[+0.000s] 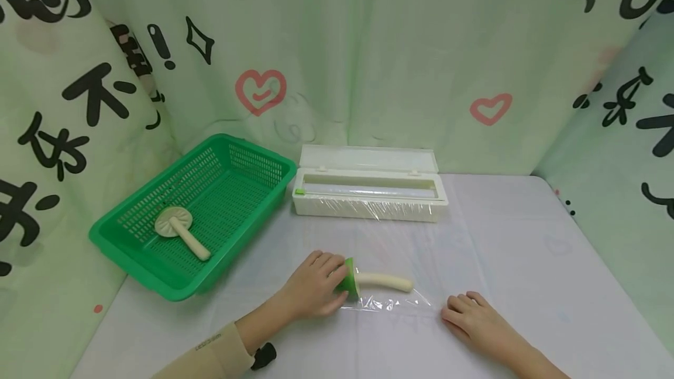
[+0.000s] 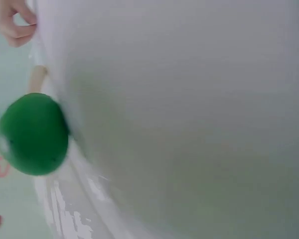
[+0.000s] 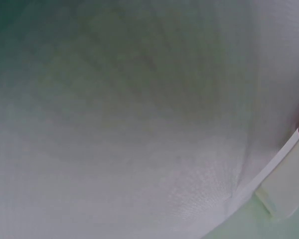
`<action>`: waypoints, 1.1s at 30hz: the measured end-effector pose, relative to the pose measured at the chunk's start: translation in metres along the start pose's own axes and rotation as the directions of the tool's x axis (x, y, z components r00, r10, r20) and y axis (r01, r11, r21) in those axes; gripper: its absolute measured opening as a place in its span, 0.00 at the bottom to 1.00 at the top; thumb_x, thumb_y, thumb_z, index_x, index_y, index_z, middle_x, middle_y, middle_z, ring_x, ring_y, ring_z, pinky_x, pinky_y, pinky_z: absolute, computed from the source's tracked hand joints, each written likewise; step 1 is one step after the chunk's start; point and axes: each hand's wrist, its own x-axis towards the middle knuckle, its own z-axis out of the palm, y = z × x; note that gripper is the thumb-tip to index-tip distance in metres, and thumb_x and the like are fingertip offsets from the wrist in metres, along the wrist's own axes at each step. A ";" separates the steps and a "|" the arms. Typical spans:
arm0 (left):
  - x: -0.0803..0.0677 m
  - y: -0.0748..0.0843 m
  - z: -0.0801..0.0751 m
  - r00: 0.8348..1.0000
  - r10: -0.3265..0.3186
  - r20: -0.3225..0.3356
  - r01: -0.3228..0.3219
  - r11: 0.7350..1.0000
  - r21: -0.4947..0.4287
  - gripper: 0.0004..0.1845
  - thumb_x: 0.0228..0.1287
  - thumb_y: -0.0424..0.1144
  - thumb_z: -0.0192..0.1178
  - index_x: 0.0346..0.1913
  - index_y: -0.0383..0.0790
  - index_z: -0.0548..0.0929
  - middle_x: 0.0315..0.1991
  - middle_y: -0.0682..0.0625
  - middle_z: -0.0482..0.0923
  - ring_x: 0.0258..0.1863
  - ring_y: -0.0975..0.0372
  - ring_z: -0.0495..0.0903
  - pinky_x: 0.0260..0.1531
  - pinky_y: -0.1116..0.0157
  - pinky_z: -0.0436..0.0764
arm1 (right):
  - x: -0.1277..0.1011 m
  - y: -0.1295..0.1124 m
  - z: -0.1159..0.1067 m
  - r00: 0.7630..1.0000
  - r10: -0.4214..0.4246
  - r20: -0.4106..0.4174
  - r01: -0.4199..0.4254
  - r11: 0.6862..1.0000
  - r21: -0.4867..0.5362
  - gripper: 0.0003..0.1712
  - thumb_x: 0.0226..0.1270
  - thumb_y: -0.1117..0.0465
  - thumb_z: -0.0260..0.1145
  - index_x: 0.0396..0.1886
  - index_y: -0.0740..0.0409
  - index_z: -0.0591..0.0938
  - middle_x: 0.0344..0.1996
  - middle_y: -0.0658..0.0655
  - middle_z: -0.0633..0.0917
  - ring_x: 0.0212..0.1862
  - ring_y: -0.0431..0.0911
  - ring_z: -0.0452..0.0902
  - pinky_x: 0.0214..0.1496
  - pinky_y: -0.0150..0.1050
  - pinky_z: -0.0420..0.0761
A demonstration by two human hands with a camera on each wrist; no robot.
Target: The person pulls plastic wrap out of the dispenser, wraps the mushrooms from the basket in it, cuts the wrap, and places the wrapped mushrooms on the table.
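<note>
Head view — left hand [image 1: 312, 285] on green-capped mushroom [image 1: 368, 281]

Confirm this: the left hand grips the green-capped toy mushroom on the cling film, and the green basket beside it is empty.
Not empty. The head view shows a pale toy mushroom lying in the green basket. The left hand does grip the green-capped toy mushroom on the cling film.

The tabletop [image 1: 526, 238] has a white cloth on it. A white wrap box [image 1: 370, 190] sits near its back edge. A green basket [image 1: 192, 215] sits left of the box. In front of the box lies a clear sheet of wrap [image 1: 400, 285] with a toy mushroom [image 1: 368, 281] on it
</note>
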 end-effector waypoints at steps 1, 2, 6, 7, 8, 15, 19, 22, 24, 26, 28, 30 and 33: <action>-0.006 -0.001 0.000 0.999 0.038 -0.020 -0.038 0.999 0.016 0.14 0.47 0.47 0.59 0.36 0.43 0.74 0.35 0.52 0.72 0.35 0.61 0.71 0.41 0.63 0.70 | 0.000 0.000 0.000 1.000 -0.001 0.000 0.001 1.000 -0.001 0.27 0.74 0.47 0.32 0.24 0.47 0.74 0.25 0.43 0.67 0.28 0.39 0.66 0.40 0.41 0.65; -0.011 -0.003 0.000 0.997 0.070 -0.023 -0.069 0.997 0.036 0.13 0.45 0.46 0.59 0.33 0.44 0.73 0.32 0.53 0.72 0.32 0.61 0.70 0.39 0.64 0.70 | -0.001 0.000 0.000 1.000 0.000 -0.001 0.000 1.000 0.000 0.27 0.74 0.47 0.32 0.24 0.47 0.74 0.25 0.43 0.67 0.28 0.39 0.65 0.40 0.41 0.64; -0.029 -0.006 0.001 0.984 0.087 0.154 -0.096 0.994 0.057 0.14 0.48 0.50 0.59 0.34 0.45 0.75 0.32 0.54 0.71 0.31 0.62 0.69 0.39 0.63 0.69 | -0.002 -0.001 0.000 1.000 0.006 0.004 -0.006 1.000 -0.002 0.27 0.74 0.47 0.32 0.24 0.47 0.74 0.25 0.43 0.67 0.27 0.39 0.65 0.40 0.40 0.64; -0.033 -0.006 0.001 0.973 0.069 0.222 -0.085 0.995 0.060 0.16 0.49 0.53 0.58 0.37 0.46 0.75 0.33 0.54 0.72 0.33 0.62 0.69 0.40 0.63 0.69 | -0.002 -0.001 -0.001 1.000 0.009 0.007 -0.009 1.000 -0.001 0.27 0.74 0.47 0.32 0.24 0.47 0.74 0.25 0.43 0.67 0.28 0.39 0.65 0.41 0.40 0.64; -0.036 -0.007 0.002 0.957 0.052 0.285 -0.073 0.995 0.065 0.19 0.51 0.56 0.57 0.40 0.46 0.75 0.35 0.53 0.72 0.34 0.61 0.69 0.40 0.63 0.69 | -0.002 -0.001 -0.001 1.000 0.011 0.010 -0.011 1.000 0.000 0.27 0.74 0.47 0.32 0.24 0.47 0.74 0.26 0.43 0.67 0.28 0.39 0.65 0.41 0.40 0.64; -0.050 -0.008 0.008 0.912 0.036 0.408 -0.087 0.990 0.109 0.10 0.65 0.52 0.48 0.40 0.52 0.73 0.35 0.56 0.69 0.34 0.64 0.67 0.36 0.68 0.65 | -0.001 -0.002 -0.001 1.000 0.013 0.017 -0.013 1.000 0.007 0.28 0.74 0.47 0.32 0.25 0.47 0.75 0.26 0.43 0.68 0.28 0.39 0.65 0.41 0.41 0.65; -0.052 -0.009 0.010 0.931 0.070 0.360 -0.126 0.983 0.136 0.06 0.65 0.45 0.47 0.38 0.53 0.75 0.34 0.57 0.69 0.32 0.65 0.66 0.34 0.69 0.64 | 0.000 0.000 -0.001 1.000 0.013 0.012 -0.014 1.000 0.021 0.28 0.74 0.46 0.33 0.25 0.47 0.76 0.26 0.43 0.69 0.28 0.39 0.65 0.42 0.40 0.64; -0.052 -0.012 0.010 0.940 0.094 0.327 -0.137 0.984 0.111 0.05 0.64 0.44 0.49 0.36 0.51 0.75 0.32 0.57 0.69 0.31 0.65 0.66 0.34 0.69 0.65 | 0.002 0.002 -0.002 1.000 0.015 -0.009 -0.014 0.999 0.047 0.28 0.73 0.46 0.35 0.25 0.48 0.78 0.27 0.42 0.71 0.28 0.38 0.66 0.42 0.39 0.63; -0.052 -0.014 0.010 0.948 0.109 0.299 -0.144 0.985 0.094 0.03 0.64 0.43 0.51 0.34 0.51 0.74 0.31 0.57 0.69 0.31 0.64 0.66 0.34 0.68 0.66 | 0.004 0.005 -0.002 0.999 0.011 -0.033 -0.009 0.998 0.064 0.27 0.74 0.46 0.36 0.26 0.49 0.79 0.27 0.43 0.72 0.28 0.38 0.67 0.43 0.39 0.63; -0.051 -0.018 0.009 0.954 0.131 0.271 -0.159 0.984 0.082 0.02 0.62 0.42 0.53 0.33 0.50 0.74 0.30 0.57 0.68 0.30 0.64 0.66 0.35 0.68 0.66 | 0.006 0.007 -0.004 0.999 0.018 -0.050 -0.014 0.998 0.067 0.27 0.74 0.47 0.37 0.27 0.50 0.79 0.27 0.43 0.72 0.29 0.39 0.68 0.43 0.38 0.63; -0.050 -0.021 0.008 0.958 0.160 0.240 -0.184 0.979 0.082 0.03 0.59 0.42 0.56 0.32 0.49 0.73 0.30 0.57 0.68 0.29 0.64 0.65 0.35 0.67 0.67 | 0.010 0.009 -0.007 0.997 0.033 -0.067 -0.029 0.998 0.062 0.27 0.74 0.47 0.37 0.28 0.50 0.80 0.27 0.43 0.73 0.29 0.39 0.69 0.43 0.39 0.64; -0.048 -0.025 0.007 0.960 0.187 0.206 -0.208 0.975 0.085 0.04 0.58 0.42 0.57 0.33 0.49 0.73 0.30 0.56 0.69 0.29 0.63 0.66 0.35 0.67 0.67 | 0.014 0.012 -0.010 0.995 0.055 -0.077 -0.051 0.997 0.058 0.27 0.74 0.47 0.37 0.28 0.51 0.80 0.26 0.44 0.74 0.29 0.40 0.70 0.43 0.39 0.65; -0.046 -0.030 0.005 0.965 0.208 0.162 -0.225 0.970 0.090 0.05 0.57 0.42 0.58 0.33 0.48 0.74 0.30 0.56 0.70 0.30 0.63 0.67 0.35 0.67 0.68 | 0.021 0.017 -0.013 0.992 0.084 -0.093 -0.079 0.995 0.061 0.28 0.74 0.47 0.37 0.27 0.52 0.80 0.26 0.44 0.75 0.29 0.40 0.71 0.42 0.41 0.67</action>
